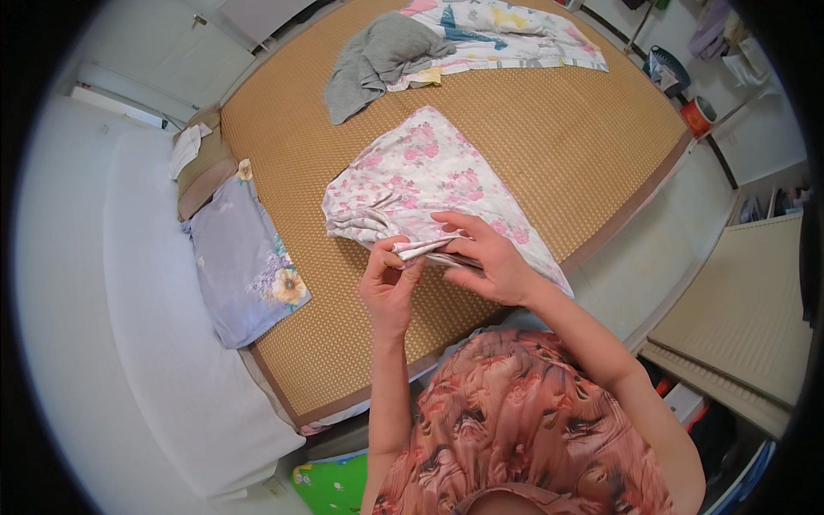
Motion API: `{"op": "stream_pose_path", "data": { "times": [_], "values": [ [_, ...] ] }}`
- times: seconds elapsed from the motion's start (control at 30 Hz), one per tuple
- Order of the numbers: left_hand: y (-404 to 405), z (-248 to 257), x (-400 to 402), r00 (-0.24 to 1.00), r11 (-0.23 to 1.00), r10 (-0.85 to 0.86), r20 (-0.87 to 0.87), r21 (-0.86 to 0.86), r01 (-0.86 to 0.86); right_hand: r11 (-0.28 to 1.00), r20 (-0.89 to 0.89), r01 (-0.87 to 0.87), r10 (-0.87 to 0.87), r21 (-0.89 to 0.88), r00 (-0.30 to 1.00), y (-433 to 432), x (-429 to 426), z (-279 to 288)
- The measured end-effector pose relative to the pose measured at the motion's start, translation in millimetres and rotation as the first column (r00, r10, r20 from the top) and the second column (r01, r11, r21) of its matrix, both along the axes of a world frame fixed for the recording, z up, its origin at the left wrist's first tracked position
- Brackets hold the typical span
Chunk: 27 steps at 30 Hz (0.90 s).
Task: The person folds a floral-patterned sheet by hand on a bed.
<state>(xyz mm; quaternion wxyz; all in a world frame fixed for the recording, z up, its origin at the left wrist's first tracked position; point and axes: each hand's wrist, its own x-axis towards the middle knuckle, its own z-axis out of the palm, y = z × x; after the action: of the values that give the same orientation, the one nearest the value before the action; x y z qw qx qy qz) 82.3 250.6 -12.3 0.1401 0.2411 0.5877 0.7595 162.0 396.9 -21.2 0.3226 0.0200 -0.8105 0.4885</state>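
Observation:
A white cloth with pink flowers [444, 174] lies spread over the woven mat of the bed, its far corner pointing away from me. Its near edge is lifted and bunched between my hands. My left hand [391, 277] pinches a folded bit of that edge between thumb and fingers. To the right, my right hand [486, 261] has its fingers spread, some of them at the fold of the cloth. Whether they grip the fabric or only touch it, I cannot tell.
A grey cloth [386, 58] and a white patterned cover [515, 38] lie at the bed's far side. On the left, a grey-purple floral pillow [251, 270] rests beside a brown cushion [206, 167]. A beige panelled cabinet [740, 302] stands at right, with a red container [698, 116] beyond.

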Motion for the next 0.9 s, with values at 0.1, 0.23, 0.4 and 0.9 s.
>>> {"op": "stream_pose_path", "data": {
  "times": [0.1,0.23,0.4,0.9],
  "values": [
    [-3,-5,-2,1.0,1.0,-0.015,0.005,0.011,0.015,0.983,0.021,-0.007,0.003,0.185,1.0,-2,-3,5],
    [-9,1,-3,0.997,0.997,-0.073,-0.026,-0.038,0.072,0.996,0.106,0.002,-0.011,0.088,0.994,-5,-3,-5],
    [-12,18,-8,0.989,0.894,-0.139,-0.045,-0.436,0.105,0.997,0.078,0.041,-0.046,0.064,0.996,-5,-7,-5],
    [9,35,-38,0.745,0.836,-0.167,-0.646,-0.494,-0.24,0.976,0.09,0.099,-0.118,0.192,0.989,13,-15,-3]
  ]
}}
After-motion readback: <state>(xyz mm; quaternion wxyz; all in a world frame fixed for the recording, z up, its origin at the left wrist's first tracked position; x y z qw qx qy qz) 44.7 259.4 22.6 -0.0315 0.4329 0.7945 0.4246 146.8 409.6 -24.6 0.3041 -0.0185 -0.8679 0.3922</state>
